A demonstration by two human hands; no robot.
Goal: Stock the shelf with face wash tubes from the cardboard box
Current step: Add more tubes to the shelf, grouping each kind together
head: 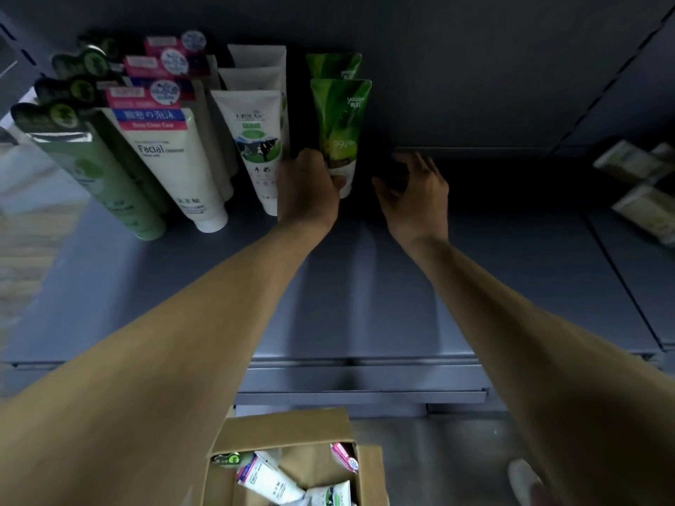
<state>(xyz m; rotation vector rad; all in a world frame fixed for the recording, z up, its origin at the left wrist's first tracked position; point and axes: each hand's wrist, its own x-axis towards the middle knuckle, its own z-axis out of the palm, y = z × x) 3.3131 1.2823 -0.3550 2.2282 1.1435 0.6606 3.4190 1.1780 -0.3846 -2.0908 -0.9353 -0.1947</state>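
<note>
Your left hand (308, 184) is wrapped around the lower end of a green tube (339, 133), which stands cap-down on the shelf (511, 272), leaning back a little, with a second tube of the same green design (334, 65) right behind it. Your fingers are closed on it from the left side, thumb toward the front, so the grip is firm and full. Your right hand (412, 191) reaches in just to the right of that tube, fingers half curled and spread over a dark spot on the shelf; you seem to hold nothing in it, though the shadow under your palm makes that hard to confirm. To the left of the green pair stand rows of other tubes: white tubes with a cow picture (255, 144) just beside your left hand, then white "Facial" tubes (171, 158) with pink and blue tops, then pale green tubes (95, 169) at the far left, each row several deep. The right half of the shelf is bare grey metal, and pale boxes (643, 188) sit on the neighbouring shelf at the far right. Below, between your forearms, the cardboard box (292, 429) stands open on the floor with more tubes (270, 483) lying loose inside.
</note>
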